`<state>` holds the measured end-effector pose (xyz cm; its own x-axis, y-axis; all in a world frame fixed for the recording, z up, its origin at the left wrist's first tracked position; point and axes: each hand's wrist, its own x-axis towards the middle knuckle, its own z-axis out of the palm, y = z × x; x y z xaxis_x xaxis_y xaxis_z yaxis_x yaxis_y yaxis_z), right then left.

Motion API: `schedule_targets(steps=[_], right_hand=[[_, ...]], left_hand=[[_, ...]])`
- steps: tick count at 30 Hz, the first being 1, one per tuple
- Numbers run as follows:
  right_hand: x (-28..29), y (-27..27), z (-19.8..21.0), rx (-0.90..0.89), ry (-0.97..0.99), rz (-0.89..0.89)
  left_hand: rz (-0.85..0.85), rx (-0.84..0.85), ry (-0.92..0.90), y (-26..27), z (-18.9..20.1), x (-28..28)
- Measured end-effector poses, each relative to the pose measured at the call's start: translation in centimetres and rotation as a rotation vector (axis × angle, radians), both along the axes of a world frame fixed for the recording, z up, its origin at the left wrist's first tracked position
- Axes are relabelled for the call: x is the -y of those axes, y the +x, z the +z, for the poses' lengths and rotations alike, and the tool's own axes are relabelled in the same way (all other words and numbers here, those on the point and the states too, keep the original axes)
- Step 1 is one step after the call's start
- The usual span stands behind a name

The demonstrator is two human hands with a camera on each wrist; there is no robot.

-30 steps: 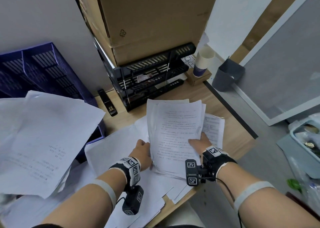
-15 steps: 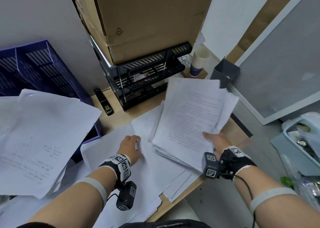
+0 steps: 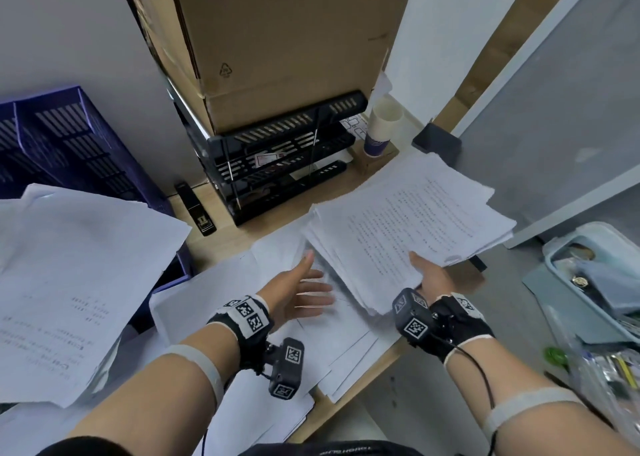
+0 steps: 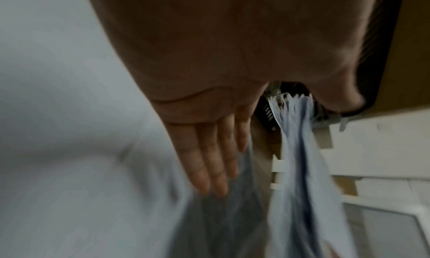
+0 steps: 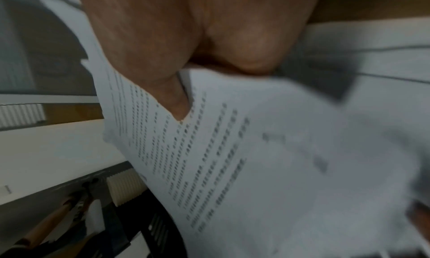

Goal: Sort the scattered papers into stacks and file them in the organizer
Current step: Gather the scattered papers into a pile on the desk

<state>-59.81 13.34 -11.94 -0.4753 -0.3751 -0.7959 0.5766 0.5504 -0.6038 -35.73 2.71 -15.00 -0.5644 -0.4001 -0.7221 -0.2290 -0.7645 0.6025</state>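
My right hand [image 3: 429, 275] grips a thick stack of printed papers [image 3: 405, 227] by its near edge, thumb on top, and holds it tilted above the desk's right corner. In the right wrist view the thumb presses on the top printed sheet [image 5: 232, 151]. My left hand [image 3: 301, 289] hovers flat, fingers straight, just left of the stack over loose white sheets [image 3: 221, 292]; the left wrist view shows its fingers [image 4: 209, 162] beside the stack's edge [image 4: 298, 151]. The black tiered organizer [image 3: 284, 164] stands at the back under a cardboard box [image 3: 277, 39].
A large pile of loose papers [image 3: 69, 282] covers the left, over a purple tray [image 3: 69, 150]. A black stapler [image 3: 197, 209] lies by the organizer. A paper cup [image 3: 381, 126] and dark holder [image 3: 436, 143] stand back right. A cluttered bin [image 3: 595, 282] sits off the desk, right.
The left hand let go of the stack and opened flat. The right hand lifted the stack and swung it to the right, tilting it over the desk corner.
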Motion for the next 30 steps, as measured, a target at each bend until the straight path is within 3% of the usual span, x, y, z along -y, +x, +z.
schedule_targets(steps=[2,4,8,12,15,17,20,23,27,30], right_hand=[[0.3,2.5,0.2,0.139,-0.075,-0.045],[0.3,4.7,0.0,0.204,-0.181,-0.082],[0.0,5.6,-0.4,0.216,-0.304,-0.138],[-1.7,3.7,-0.5,0.275,-0.357,-0.254],[-3.1,1.0,-2.3,0.124,-0.223,-0.392],[-3.6,-0.3,-3.7,0.040,-0.003,-0.305],[-4.2,-2.0,-5.6,-0.123,0.322,0.046],[-3.8,-2.6,-5.7,-0.245,0.405,0.227],[-2.6,-2.8,-5.6,-0.150,0.379,0.143],[-2.3,-2.6,-5.9,-0.214,0.382,0.244]], left_hand=[[0.010,-0.143,0.031,-1.1,1.1,-0.6],[0.096,-0.227,-0.066,-2.0,1.0,-0.5],[0.204,-0.110,-0.330,-2.4,0.4,1.5],[0.096,-0.160,-0.396,-2.5,0.8,4.3],[0.011,0.004,-0.436,-2.9,0.1,6.4],[-0.071,0.295,-0.541,-3.2,-1.2,7.3],[-0.178,0.635,-0.592,-3.4,-3.3,7.1],[-0.175,0.656,-0.533,-3.5,-4.5,6.2],[-0.158,0.670,-0.488,-3.7,-4.9,6.1],[-0.045,0.511,-0.323,-3.3,-5.4,5.7]])
